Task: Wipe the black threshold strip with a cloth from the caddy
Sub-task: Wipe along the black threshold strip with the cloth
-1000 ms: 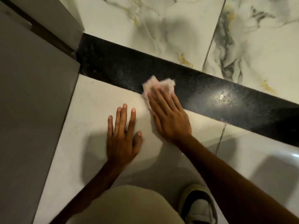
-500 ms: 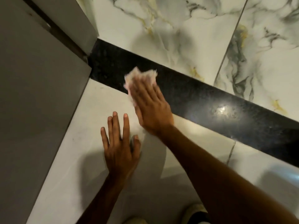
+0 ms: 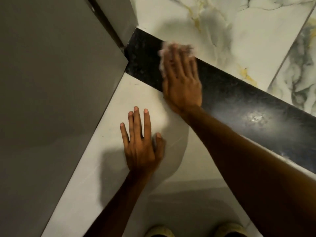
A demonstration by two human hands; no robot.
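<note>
A black speckled threshold strip [image 3: 239, 103] runs diagonally across the floor from the upper left to the right edge. My right hand [image 3: 182, 82] lies flat across its left part and presses a pale pinkish cloth [image 3: 162, 53] onto it; the cloth shows only past the fingertips and along the hand's left side, blurred by motion. My left hand [image 3: 141, 142] rests flat on the plain white tile [image 3: 109, 159] below the strip, fingers spread, holding nothing. The caddy is not in view.
A grey door or panel [image 3: 51, 100] fills the left side and meets the strip's left end at a frame corner [image 3: 125, 47]. Veined marble tiles [image 3: 239, 31] lie beyond the strip. Two shoe tips [image 3: 159, 231] show at the bottom edge.
My right hand has slid the cloth leftward along the strip toward the door frame. The camera has shifted, and my left hand has stayed planted on the white tile.
</note>
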